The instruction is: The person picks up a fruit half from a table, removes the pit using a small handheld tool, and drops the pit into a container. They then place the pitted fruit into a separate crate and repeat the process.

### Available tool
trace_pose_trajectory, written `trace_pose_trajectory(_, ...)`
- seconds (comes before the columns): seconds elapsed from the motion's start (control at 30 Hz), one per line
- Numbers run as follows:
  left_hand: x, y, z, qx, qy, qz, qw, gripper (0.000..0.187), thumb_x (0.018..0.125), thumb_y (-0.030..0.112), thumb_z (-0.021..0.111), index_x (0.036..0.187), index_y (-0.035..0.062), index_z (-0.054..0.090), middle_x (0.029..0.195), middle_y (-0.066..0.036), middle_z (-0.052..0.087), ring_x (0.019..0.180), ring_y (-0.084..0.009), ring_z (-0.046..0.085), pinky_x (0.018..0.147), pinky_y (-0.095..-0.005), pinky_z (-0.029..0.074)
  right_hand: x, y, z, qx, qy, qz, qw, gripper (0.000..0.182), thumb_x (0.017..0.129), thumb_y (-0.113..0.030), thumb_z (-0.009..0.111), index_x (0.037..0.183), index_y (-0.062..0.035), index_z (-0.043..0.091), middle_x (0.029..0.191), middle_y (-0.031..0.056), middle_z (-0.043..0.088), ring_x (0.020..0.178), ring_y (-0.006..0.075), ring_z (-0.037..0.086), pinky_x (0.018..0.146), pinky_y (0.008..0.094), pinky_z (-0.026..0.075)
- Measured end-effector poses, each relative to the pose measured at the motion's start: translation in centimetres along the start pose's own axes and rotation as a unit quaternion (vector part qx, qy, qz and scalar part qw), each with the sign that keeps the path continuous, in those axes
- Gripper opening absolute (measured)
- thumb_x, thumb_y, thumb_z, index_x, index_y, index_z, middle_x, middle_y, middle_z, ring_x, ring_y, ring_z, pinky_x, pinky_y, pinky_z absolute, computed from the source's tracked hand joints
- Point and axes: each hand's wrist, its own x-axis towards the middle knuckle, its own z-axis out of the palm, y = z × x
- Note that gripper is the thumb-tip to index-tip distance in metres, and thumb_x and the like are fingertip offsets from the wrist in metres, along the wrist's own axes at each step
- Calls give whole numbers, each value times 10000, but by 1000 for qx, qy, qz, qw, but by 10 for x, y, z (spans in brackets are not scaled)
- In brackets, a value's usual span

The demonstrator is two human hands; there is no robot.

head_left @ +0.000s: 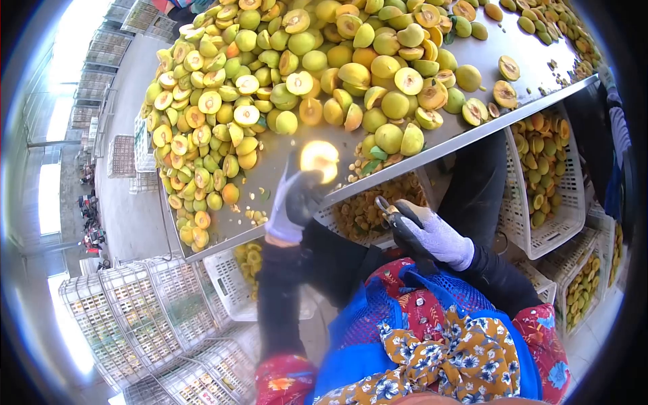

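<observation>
My left hand (295,206), in a grey-and-lavender glove, is at the near edge of the metal table, its fingers closed on a peach half (318,160). The fruit is so brightly lit that its cut face is washed out. My right hand (432,235), gloved alike, sits lower, in front of my body. It is closed around a small pitting tool (386,205) whose metal loop sticks out past the fingers; the handle is mostly hidden. A large pile of yellow-green peaches (297,42), many cut in half with stones showing, covers much of the table beyond my hands.
The metal table's raised rim (459,140) slants across the view. Under it stands a crate (378,209) of fruit pieces. White crates (540,189) of fruit halves line the right; stacked crates (145,310) stand at lower left. Another person's gloved arm (617,115) is at far right.
</observation>
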Motion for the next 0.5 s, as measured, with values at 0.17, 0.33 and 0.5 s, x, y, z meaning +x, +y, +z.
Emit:
trace_pose_trajectory(0.17, -50, -32, 49, -150, 54, -73, 985, 626, 994, 515, 455, 1311, -24, 470, 1255, -208, 589, 1127, -353, 609, 994, -451, 509, -2, -14, 20, -406, 65, -255, 875, 238, 976, -162, 532, 1113, 32, 538, 799, 218, 560, 608, 336, 599, 535, 460, 450)
trace_pose_trajectory(0.33, -65, -54, 79, -136, 52, -26, 989, 634, 1005, 561, 381, 1287, 2, 480, 1208, -192, 607, 1083, -302, 627, 951, -409, 520, -8, -8, 32, -411, 79, -221, 881, 262, 974, -154, 537, 1108, 71, 532, 818, 230, 548, 592, 333, 591, 499, 440, 443)
trace_pose_trajectory(0.5, -80, -66, 84, 115, 75, 96, 986, 447, 1044, 401, 426, 1250, 7, 478, 1121, -160, 619, 1052, -270, 641, 886, -383, 548, -12, -6, 42, -385, 82, -98, 914, 217, 990, -176, 510, 1023, 34, 553, 781, 264, 567, 651, 343, 626, 505, 454, 446)
